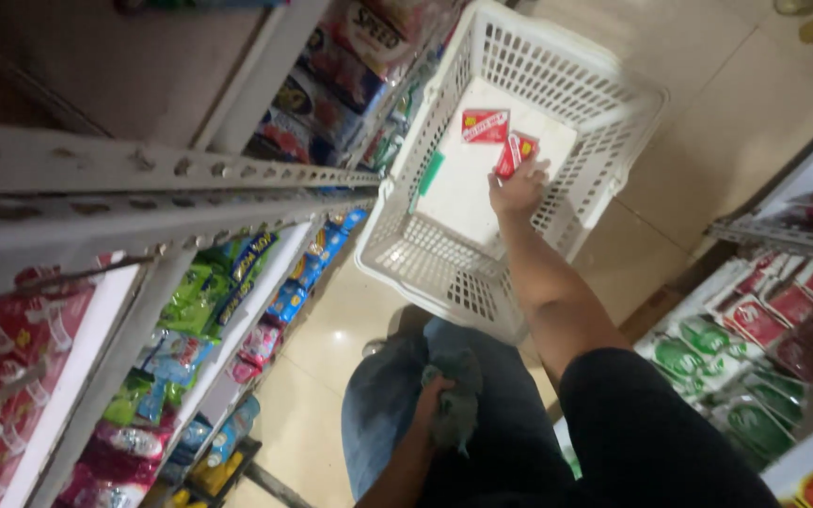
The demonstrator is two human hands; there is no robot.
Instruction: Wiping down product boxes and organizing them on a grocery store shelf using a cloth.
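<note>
From the head camera, looking down: the right hand (518,188) reaches into a white plastic basket (604,89), a boxy thing with latticed walls and a rounded rim, standing on the glossy beige tiled floor (708,113). Its fingers (531,169) are curled around a small flat red packet (516,153), pinching it just above the basket's bottom. A second red packet (485,126), square and flat, lies just beside it on a smooth white sheet (463,193) that lines the bottom, and a thin green strip (431,173) rests at the sheet's left edge. The left hand (430,400) sits low against the person's blue jeans, fingers closed on a crumpled grey-green cloth (458,404), soft and bunched. On the left stands a metal shelf (171,183) with punched holes along its rails, packed with shiny crinkled pouches (209,282) in green, blue and red. On the right, another shelf holds glossy green and red packs (745,348) in rows.
</note>
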